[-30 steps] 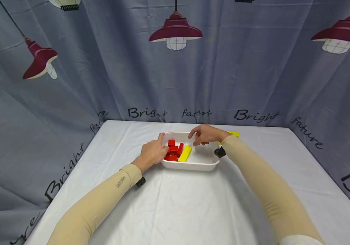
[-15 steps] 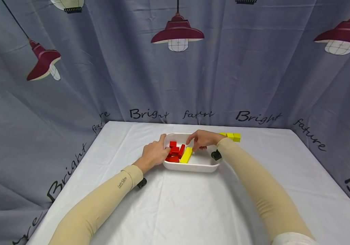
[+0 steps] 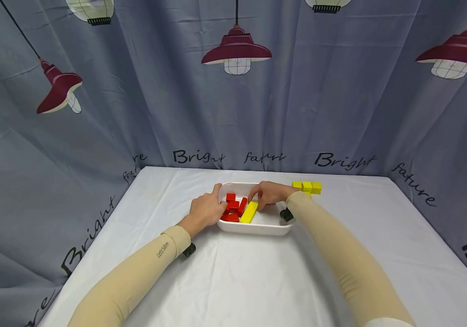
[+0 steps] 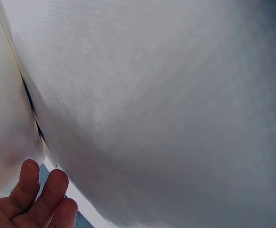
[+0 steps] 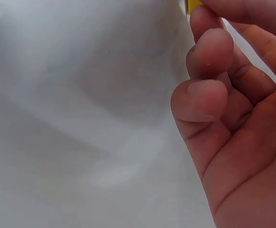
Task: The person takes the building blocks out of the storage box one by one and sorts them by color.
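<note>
"Right hand [image 3: 272, 193]?"
"Pinches yellow block [image 3: 249, 213] at far end, inside white tray [image 3: 254, 229], beside red blocks [image 3: 234, 205]."
"Left hand [image 3: 206, 210]?"
"Grips tray's left rim. Yellow cubes [image 3: 307, 186] sit outside, past far right corner."

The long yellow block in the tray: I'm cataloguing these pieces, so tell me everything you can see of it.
The long yellow block is a straight-edged bar, bright yellow; its material is unclear. It lies slantwise in the white tray, near end by the front wall, beside red blocks. The right hand flanks its far end with index finger and thumb, apparently pinching it.
</note>
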Demonstrator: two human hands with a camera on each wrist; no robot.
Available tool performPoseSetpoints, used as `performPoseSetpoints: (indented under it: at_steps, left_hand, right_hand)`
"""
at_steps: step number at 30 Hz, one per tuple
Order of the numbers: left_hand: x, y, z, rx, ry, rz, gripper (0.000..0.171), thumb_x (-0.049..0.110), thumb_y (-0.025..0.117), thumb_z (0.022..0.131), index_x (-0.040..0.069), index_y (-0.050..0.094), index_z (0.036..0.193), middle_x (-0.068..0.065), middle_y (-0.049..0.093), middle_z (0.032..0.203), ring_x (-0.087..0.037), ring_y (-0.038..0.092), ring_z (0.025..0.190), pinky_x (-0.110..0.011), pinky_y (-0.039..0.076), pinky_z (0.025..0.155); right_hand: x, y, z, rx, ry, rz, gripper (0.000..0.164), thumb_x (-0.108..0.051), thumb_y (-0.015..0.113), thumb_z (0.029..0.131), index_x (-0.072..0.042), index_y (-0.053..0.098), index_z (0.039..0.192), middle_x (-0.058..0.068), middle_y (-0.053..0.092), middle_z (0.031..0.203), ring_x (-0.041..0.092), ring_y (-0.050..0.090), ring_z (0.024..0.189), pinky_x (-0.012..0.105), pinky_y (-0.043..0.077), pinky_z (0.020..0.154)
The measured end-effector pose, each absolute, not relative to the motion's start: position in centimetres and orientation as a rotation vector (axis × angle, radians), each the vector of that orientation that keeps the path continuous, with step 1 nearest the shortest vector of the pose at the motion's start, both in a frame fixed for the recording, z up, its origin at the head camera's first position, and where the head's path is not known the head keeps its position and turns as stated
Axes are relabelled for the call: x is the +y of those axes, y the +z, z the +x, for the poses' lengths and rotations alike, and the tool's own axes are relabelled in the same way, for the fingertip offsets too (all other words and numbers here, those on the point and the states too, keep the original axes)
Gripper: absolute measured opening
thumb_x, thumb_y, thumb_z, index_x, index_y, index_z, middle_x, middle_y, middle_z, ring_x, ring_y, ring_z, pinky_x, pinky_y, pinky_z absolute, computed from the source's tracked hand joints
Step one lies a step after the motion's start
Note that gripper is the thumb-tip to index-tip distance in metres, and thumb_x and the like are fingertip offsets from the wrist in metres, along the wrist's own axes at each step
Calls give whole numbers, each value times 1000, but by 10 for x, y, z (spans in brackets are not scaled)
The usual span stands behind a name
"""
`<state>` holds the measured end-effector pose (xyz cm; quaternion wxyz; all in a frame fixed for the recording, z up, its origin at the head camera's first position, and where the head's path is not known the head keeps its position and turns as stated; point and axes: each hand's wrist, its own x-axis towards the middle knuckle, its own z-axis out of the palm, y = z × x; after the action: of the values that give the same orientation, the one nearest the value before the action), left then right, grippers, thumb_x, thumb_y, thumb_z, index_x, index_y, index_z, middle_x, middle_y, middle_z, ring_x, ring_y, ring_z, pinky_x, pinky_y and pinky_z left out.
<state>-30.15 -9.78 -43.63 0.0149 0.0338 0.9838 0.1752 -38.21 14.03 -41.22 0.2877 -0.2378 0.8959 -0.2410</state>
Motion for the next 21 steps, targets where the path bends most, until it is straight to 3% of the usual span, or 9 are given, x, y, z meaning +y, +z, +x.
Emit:
performPoseSetpoints:
  at_steps: [12,21]
  left_hand:
    - [-99,-437,-299,3081,542,117,62,39,47,96,21,31,153,-12,73,109,-29,68,86,-45,54,79]
    - [-99,-437,-298,3107,527,147,61,39,48,96,21,33,152,-13,72,103,-28,68,81,-45,54,75]
  right_hand:
    - [143,-408,-377,2407,-602,-635,29,-9,77,86,-21,73,113,5,56,79,16,49,62,23,42,60]
    - [148,-398,-376,2393,-501,-747,26,-13,79,85,-21,70,107,4,60,78,17,50,58,24,39,55]
